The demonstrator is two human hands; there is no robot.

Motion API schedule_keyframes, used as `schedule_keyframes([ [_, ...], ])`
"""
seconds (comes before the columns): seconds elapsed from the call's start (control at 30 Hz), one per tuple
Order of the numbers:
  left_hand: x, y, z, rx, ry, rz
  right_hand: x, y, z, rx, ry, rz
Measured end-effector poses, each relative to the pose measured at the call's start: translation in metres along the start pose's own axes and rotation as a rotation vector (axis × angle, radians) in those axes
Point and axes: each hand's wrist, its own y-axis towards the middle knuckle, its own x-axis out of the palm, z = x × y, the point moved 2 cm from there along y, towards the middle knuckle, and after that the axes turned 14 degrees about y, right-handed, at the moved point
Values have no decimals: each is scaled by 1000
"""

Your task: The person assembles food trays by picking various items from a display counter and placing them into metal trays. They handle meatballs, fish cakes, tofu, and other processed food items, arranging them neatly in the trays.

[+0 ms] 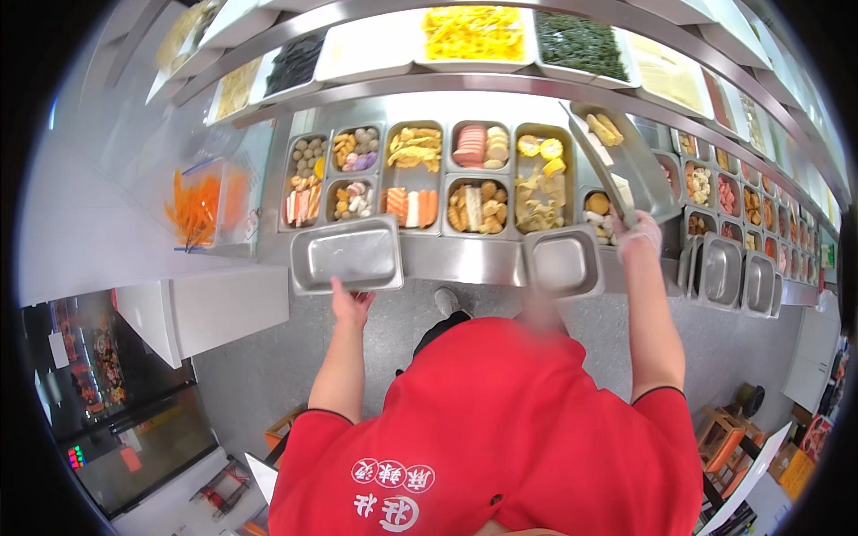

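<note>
My left hand [351,306], bare, has its thumb at the near rim of a bare rectangular metal pan [347,255] and its fingers below that rim. The pan overhangs the counter's front edge. My right hand [638,239], in a clear glove, grips the near corner of a tilted metal pan [645,165]. Inside that pan lie golden fried sticks [604,129] and a few pale pieces. Just below it sits a small pan of mixed round pieces [596,205]. A second bare metal pan [585,281] rests at the counter edge between my hands.
Inset pans hold corn [540,146], pink slices [470,146], fried tofu skin [415,147] and stick-shaped pieces [303,201]. A metal shelf [393,85] with trays runs above. An orange-filled clear bin [201,205] stands left; stacked pans [720,272] stand right. A white box-shaped unit [228,308] juts out left.
</note>
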Motion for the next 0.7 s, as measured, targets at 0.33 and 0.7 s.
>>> schedule_keyframes([
  [0.33,-41,69,40,-39,4,-44,-4,-202,-29,357,1208,311],
  [0.7,-46,165,105,-156,-786,-23,80,-296,-58,470,1210,108],
])
